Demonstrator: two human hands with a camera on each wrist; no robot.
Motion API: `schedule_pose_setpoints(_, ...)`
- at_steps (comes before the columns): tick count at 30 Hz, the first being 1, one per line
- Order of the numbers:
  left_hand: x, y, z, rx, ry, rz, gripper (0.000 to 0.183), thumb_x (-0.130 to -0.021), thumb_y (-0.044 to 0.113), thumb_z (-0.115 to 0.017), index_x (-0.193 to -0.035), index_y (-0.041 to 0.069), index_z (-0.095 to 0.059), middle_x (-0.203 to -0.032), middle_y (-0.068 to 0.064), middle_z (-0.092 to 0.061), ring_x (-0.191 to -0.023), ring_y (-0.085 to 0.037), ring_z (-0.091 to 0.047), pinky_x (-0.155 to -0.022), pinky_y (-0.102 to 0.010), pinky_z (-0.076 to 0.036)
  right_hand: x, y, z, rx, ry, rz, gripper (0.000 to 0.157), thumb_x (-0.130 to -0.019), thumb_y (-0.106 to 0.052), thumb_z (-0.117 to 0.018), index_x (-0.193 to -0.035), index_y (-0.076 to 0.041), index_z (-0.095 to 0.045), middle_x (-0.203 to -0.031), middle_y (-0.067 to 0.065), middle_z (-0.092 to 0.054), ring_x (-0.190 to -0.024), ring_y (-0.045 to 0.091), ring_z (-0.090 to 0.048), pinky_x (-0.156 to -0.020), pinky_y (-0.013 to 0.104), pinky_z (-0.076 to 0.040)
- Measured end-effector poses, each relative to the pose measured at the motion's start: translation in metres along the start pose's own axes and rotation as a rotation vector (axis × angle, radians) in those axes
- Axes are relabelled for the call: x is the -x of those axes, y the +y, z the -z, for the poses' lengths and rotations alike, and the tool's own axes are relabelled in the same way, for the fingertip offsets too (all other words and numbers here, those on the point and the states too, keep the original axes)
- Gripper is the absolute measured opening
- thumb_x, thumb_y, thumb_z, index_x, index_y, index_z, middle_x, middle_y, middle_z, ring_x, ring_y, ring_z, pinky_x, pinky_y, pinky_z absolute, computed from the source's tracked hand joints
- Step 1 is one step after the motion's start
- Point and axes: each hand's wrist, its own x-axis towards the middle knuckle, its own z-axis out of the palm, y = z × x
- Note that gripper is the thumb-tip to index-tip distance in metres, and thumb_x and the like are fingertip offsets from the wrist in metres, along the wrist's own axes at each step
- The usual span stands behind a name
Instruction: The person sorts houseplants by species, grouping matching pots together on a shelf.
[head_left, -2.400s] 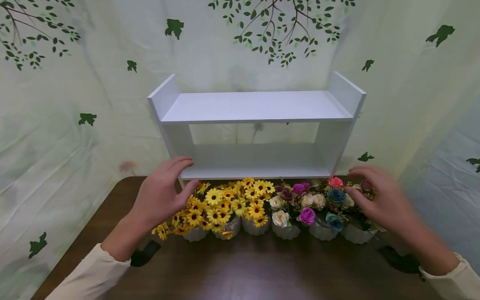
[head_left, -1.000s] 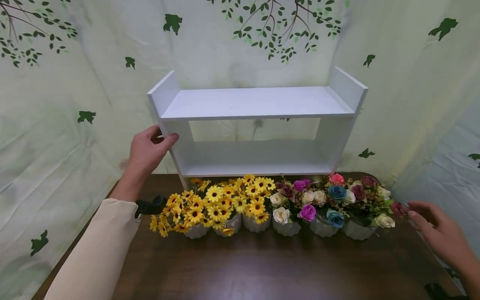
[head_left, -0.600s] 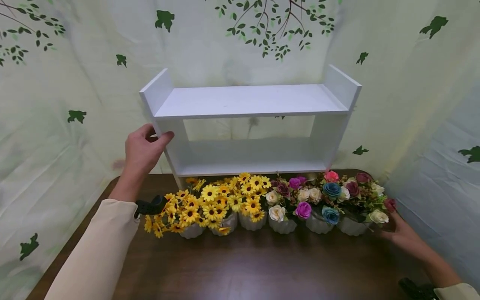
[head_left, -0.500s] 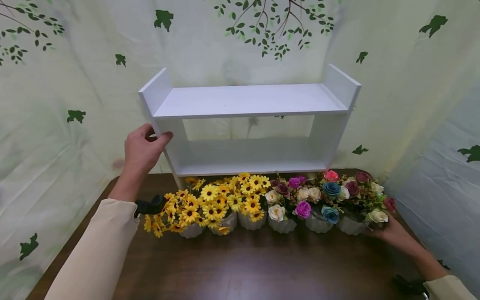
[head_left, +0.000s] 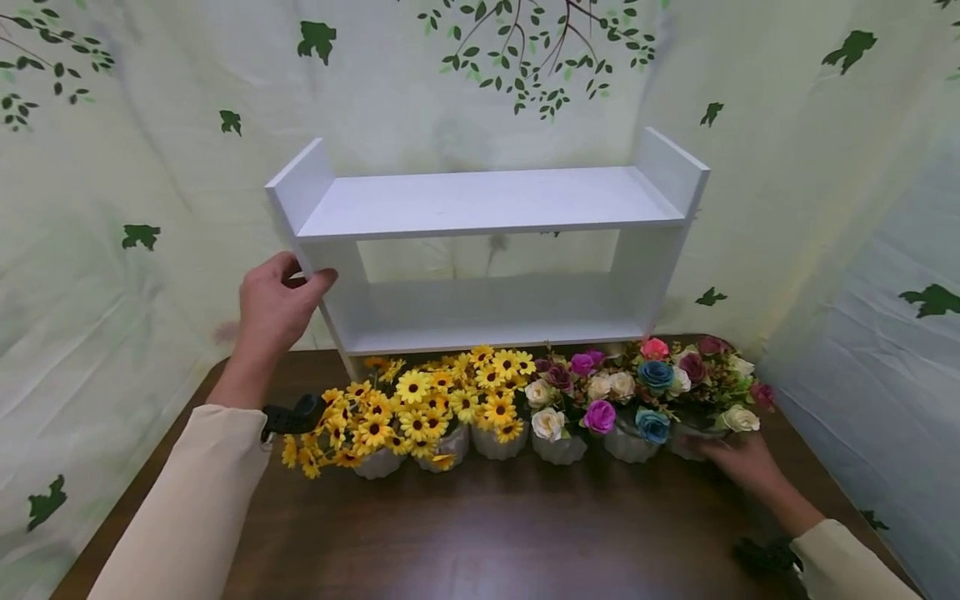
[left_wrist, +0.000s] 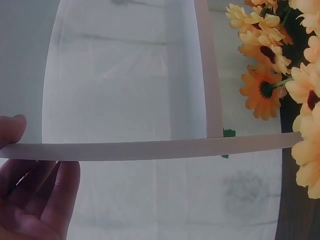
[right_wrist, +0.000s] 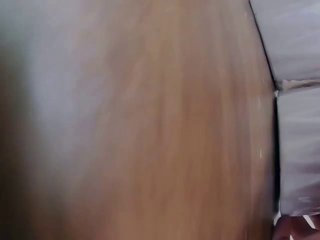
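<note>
The left hand (head_left: 276, 307) pinches the white shelf (head_left: 487, 200) by its side, thumb inside, probably steadying it behind the potted flowers (head_left: 540, 393) on the desk (head_left: 480, 533). The right hand (head_left: 738, 462) meets the rightmost pot (head_left: 682, 443); its grip cannot be told.

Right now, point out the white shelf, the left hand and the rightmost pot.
White shelf (head_left: 487, 202): head view, middle of its upper board.
Left hand (head_left: 274, 307): head view, back of the hand.
Rightmost pot (head_left: 682, 442): head view, uncovered part of its front wall.
</note>
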Motion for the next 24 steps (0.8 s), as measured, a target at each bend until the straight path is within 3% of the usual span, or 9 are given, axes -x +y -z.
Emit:
schedule_pose_setpoints(6,-0.001,0.002,-0.001,0.005,0.004,0.007,0.062,-0.094,0.04,-0.059,-0.144,0.004,-0.049,-0.146,-0.02,-0.053,-0.129,-0.041,-0.056,-0.103,-0.059,-0.048,0.005,-0.012,0.026,0.214,0.039,-0.154,0.075,-0.091,-0.019,-0.071,-0.154,-0.015,-0.03,-0.12,-0.038,-0.045,-0.106,-0.024,-0.046,-0.078,0.006,-0.046)
schedule_pose_setpoints(10,-0.003,0.002,-0.001,-0.001,0.009,0.002,0.062,-0.094,0.039,-0.059,-0.144,0.004,-0.049,-0.146,-0.02,-0.052,-0.129,-0.041,-0.055,-0.104,-0.059,-0.047,0.01,-0.024,0.05,0.257,0.081,-0.228,0.079,-0.093,-0.024,-0.069,-0.156,-0.025,-0.022,-0.12,-0.039,-0.039,-0.105,-0.026,-0.038,-0.074,0.005,-0.041)
schedule_pose_setpoints(14,-0.003,0.001,-0.002,-0.002,0.003,-0.001,0.062,-0.095,0.038,-0.059,-0.145,0.005,-0.048,-0.147,-0.02,-0.052,-0.13,-0.041,-0.055,-0.104,-0.06,-0.047,0.017,-0.04,0.068,0.26,0.159,-0.284,0.081,-0.095,-0.026,-0.066,-0.156,-0.038,-0.013,-0.138,-0.031,-0.036,-0.122,-0.016,-0.034,-0.081,0.008,-0.035)
schedule_pose_setpoints(18,-0.002,0.001,-0.002,0.002,-0.007,-0.005,0.061,-0.095,0.038,-0.059,-0.144,0.004,-0.048,-0.146,-0.021,-0.052,-0.129,-0.041,-0.055,-0.103,-0.06,-0.047,0.015,-0.065,0.079,0.295,0.239,-0.212,0.09,-0.093,-0.018,-0.067,-0.157,-0.039,-0.008,-0.158,-0.016,-0.025,-0.142,-0.005,-0.023,-0.086,0.006,-0.034)
schedule_pose_setpoints(19,-0.002,0.001,-0.002,0.001,-0.01,-0.006,0.061,-0.095,0.037,-0.059,-0.144,0.003,-0.048,-0.145,-0.021,-0.053,-0.129,-0.041,-0.056,-0.103,-0.059,-0.047,0.013,-0.074,0.081,0.31,0.257,-0.222,0.091,-0.094,-0.019,-0.067,-0.157,-0.039,-0.005,-0.163,-0.013,-0.019,-0.148,0.0,-0.018,-0.091,0.012,-0.038)
schedule_pose_setpoints(22,-0.001,0.002,0.0,-0.004,-0.015,-0.009,0.061,-0.095,0.038,-0.058,-0.143,0.002,-0.048,-0.145,-0.022,-0.053,-0.128,-0.042,-0.056,-0.103,-0.059,-0.048,0.005,-0.109,0.086,0.343,0.319,-0.295,0.093,-0.097,-0.027,-0.062,-0.16,-0.017,0.005,-0.168,0.016,-0.002,-0.155,0.034,-0.009,-0.109,0.041,-0.042)
schedule_pose_setpoints(24,0.0,0.003,0.002,-0.007,-0.012,-0.006,0.061,-0.095,0.037,-0.058,-0.143,0.001,-0.048,-0.145,-0.022,-0.053,-0.128,-0.042,-0.056,-0.103,-0.059,-0.048,0.001,-0.136,0.087,0.403,0.354,-0.409,0.098,-0.098,-0.039,-0.056,-0.156,-0.005,0.017,-0.163,0.027,0.015,-0.15,0.052,0.002,-0.11,0.067,-0.03)
